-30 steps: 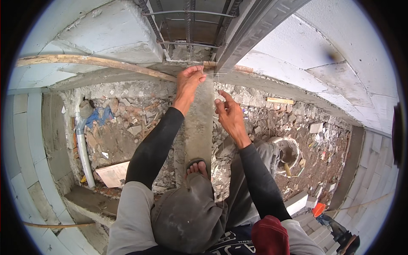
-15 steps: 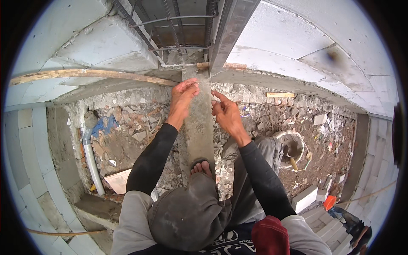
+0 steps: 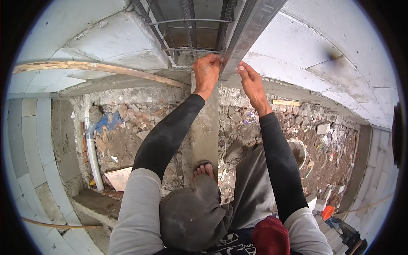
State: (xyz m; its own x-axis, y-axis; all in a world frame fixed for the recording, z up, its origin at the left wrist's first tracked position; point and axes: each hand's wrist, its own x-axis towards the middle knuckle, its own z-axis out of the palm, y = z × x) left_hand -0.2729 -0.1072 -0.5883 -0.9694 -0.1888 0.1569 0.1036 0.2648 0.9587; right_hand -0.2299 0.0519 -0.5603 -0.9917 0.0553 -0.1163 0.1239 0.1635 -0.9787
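A grey metal channel [image 3: 248, 36] slants down from the top, its lower end between my hands. My left hand [image 3: 207, 75] is closed in a pinch at the channel's left side, near the rebar cage [image 3: 187, 25]. A thin pale string [image 3: 224, 123] runs down from beside its fingertips along the concrete beam [image 3: 204, 131]. On the channel's other side my right hand [image 3: 253, 87] has thumb and forefinger pressed together by the metal. What lies in that pinch is too fine to make out. My foot [image 3: 204, 170] rests in a sandal on the beam.
Light block walls [image 3: 114, 40] rise on both sides. A long wooden strip [image 3: 102, 68] leans at the left. Below lie rubble [image 3: 127, 140], a grey pipe [image 3: 92, 157], a blue cloth [image 3: 108, 122] and a bucket [image 3: 304, 153] partly behind my right arm.
Both hands have moved forward from above the beam to the foot of the metal channel. They are now farther apart, one on each side of it.
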